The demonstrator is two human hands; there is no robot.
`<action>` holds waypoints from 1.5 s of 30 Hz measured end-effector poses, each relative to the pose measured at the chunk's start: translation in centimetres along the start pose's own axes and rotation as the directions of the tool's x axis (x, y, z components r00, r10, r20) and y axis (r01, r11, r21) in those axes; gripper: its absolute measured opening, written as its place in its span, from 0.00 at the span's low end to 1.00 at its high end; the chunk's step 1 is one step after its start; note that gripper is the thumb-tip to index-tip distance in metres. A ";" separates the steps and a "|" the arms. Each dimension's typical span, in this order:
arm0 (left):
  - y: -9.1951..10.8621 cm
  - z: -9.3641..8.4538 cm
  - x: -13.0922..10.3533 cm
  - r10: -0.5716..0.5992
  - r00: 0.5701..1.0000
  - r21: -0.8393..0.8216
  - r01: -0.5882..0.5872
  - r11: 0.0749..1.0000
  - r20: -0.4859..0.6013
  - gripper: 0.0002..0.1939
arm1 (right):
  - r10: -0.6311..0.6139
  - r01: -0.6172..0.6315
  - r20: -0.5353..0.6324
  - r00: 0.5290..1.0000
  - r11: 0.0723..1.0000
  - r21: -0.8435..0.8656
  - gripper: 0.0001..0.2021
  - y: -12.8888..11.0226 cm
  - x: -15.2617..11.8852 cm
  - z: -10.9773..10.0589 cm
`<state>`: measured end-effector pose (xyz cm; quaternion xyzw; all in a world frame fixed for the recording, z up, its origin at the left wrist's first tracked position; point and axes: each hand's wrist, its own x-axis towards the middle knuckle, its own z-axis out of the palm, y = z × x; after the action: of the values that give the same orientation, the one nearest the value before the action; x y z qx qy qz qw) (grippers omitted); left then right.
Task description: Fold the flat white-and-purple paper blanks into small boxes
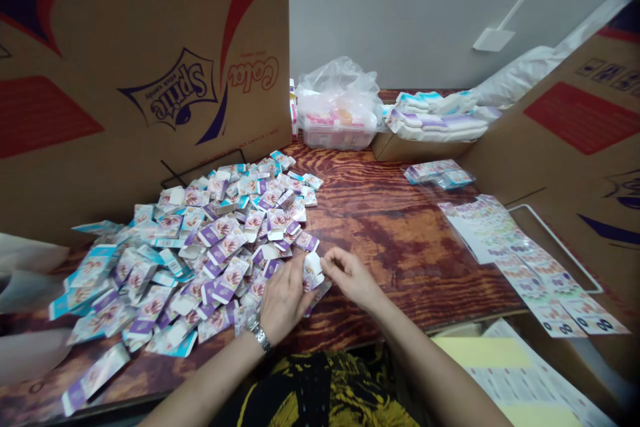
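Note:
My left hand point(283, 295), with a metal watch on its wrist, grips a small printed cardboard box point(312, 269) whose white end flaps stand up. Close against the right edge of that box, my right hand point(351, 275) has its thumb and fingers pinched together; what lies between them, if anything, is hidden. A large heap of similar small boxes point(233, 243), purple or light blue with a printed picture, spreads to the left of my hands. Several of these show raised flaps. One purple-ended box point(95, 377) rests apart at the table's front left.
Big cartons point(150, 80) point(575, 147) flank the wooden table point(380, 213). At the back are a bagged plastic tub point(340, 137) and a shallow carton point(425, 149) of wrapped packs. Sticker sheets point(525, 267) lie against the right carton, papers point(515, 373) below them.

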<state>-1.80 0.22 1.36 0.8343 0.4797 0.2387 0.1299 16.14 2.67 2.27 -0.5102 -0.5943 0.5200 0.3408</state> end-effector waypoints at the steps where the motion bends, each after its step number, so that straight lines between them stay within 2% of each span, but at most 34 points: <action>1: -0.1 -0.1 0.0 -0.010 1.000 -0.015 0.010 1.000 -0.013 0.31 | -0.012 0.012 -0.013 1.000 0.999 -0.037 0.13 -0.3 0.0 0.1; 5: -0.3 -0.9 0.2 -0.080 0.996 -0.073 0.077 0.994 -0.036 0.23 | -0.072 0.060 -0.047 0.996 0.975 -0.213 0.12 -1.4 -0.1 0.0; 7: -0.2 -1.4 0.3 -0.124 0.991 -0.106 0.118 0.987 -0.047 0.23 | -0.147 0.117 -0.091 0.985 0.955 -0.273 0.09 -1.9 -0.4 0.0; 8: -0.1 -1.6 0.4 -0.143 0.988 -0.119 0.136 0.984 -0.058 0.24 | -0.217 0.169 -0.127 0.968 0.936 -0.309 0.08 -2.1 -0.6 0.1; 10: 0.1 -2.0 0.6 -0.169 0.981 -0.138 0.156 0.978 -0.092 0.27 | -0.389 0.295 -0.172 0.905 0.865 -0.406 0.07 -2.3 -1.1 0.5; 12: 0.2 -2.2 0.8 -0.165 0.979 -0.155 0.145 0.977 -0.123 0.27 | -0.515 0.388 -0.138 0.846 0.772 -0.502 0.10 -2.3 -1.6 1.0; 13: 0.3 -2.2 0.8 -0.157 0.979 -0.166 0.135 0.977 -0.129 0.25 | -0.540 0.412 -0.106 0.835 0.741 -0.530 0.11 -2.2 -1.8 1.2; 14: 0.3 -2.2 0.9 -0.145 0.981 -0.176 0.121 0.977 -0.127 0.24 | -0.543 0.423 -0.080 0.836 0.730 -0.537 0.12 -2.1 -1.9 1.4; 16: 0.3 -2.1 0.9 -0.114 0.988 -0.192 0.092 0.977 -0.106 0.20 | -0.501 0.421 -0.047 0.864 0.770 -0.480 0.11 -2.2 -2.1 1.7; 18: 0.1 -2.0 0.8 -0.083 0.993 -0.190 0.066 0.979 -0.080 0.17 | -0.410 0.371 -0.053 0.911 0.867 -0.332 0.10 -2.4 -2.0 1.8; 20: -0.1 -1.9 0.6 -0.056 0.996 -0.162 0.045 0.986 -0.067 0.16 | -0.273 0.260 -0.101 0.957 0.958 -0.123 0.11 -2.7 -1.7 1.7; 23: -0.2 -1.9 0.3 -0.017 0.996 -0.090 0.009 0.996 -0.089 0.20 | -0.084 0.099 -0.108 0.991 0.985 0.144 0.12 -3.0 -0.9 1.6; 25: -0.2 -1.8 0.2 -0.013 0.995 -0.057 0.007 0.998 -0.103 0.25 | -0.024 0.038 -0.067 0.997 0.975 0.218 0.11 -3.2 -0.4 1.6; 27: -0.2 -1.7 0.1 -0.029 0.994 -0.043 0.024 0.999 -0.104 0.31 | -0.006 0.017 -0.053 0.999 0.978 0.206 0.09 -3.5 -0.1 1.5; 29: -0.2 -1.6 0.1 -0.033 0.995 -0.034 0.030 0.999 -0.094 0.35 | -0.034 0.043 -0.081 0.996 0.994 0.100 0.08 -4.0 -0.2 1.5; 33: -0.2 -1.4 0.2 -0.023 0.995 -0.020 0.021 1.000 -0.093 0.36 | -0.188 0.152 -0.162 0.969 0.965 -0.212 0.07 -4.9 -0.8 1.9; 35: 0.0 -1.3 0.3 -0.019 0.995 -0.013 0.018 1.000 -0.098 0.36 | -0.258 0.207 -0.166 0.952 0.939 -0.276 0.09 -5.0 -1.2 2.3; 38: 0.3 -1.1 0.2 -0.008 0.995 -0.002 0.008 1.000 -0.103 0.36 | -0.335 0.286 -0.137 0.932 0.914 -0.286 0.12 -4.9 -1.6 2.8; 41: 0.0 -1.5 0.6 -0.021 0.997 0.025 0.023 0.999 -0.079 0.35 | -0.354 0.336 -0.016 0.935 0.900 -0.277 0.15 -4.5 -1.8 2.6; 43: -1.1 -2.8 1.4 -0.047 0.995 0.089 0.054 0.995 -0.083 0.34 | -0.299 0.303 0.051 0.953 0.924 -0.234 0.18 -4.0 -1.6 1.7; 45: -2.7 -5.0 2.6 -0.088 0.981 0.198 0.122 0.973 -0.174 0.34 | -0.215 0.210 -0.004 0.977 0.959 -0.192 0.21 -3.0 -1.4 0.3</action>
<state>-5.34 3.78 5.13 0.7941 0.5547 0.2480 0.0146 15.41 1.47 5.27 -0.4802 -0.6881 0.4149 0.3518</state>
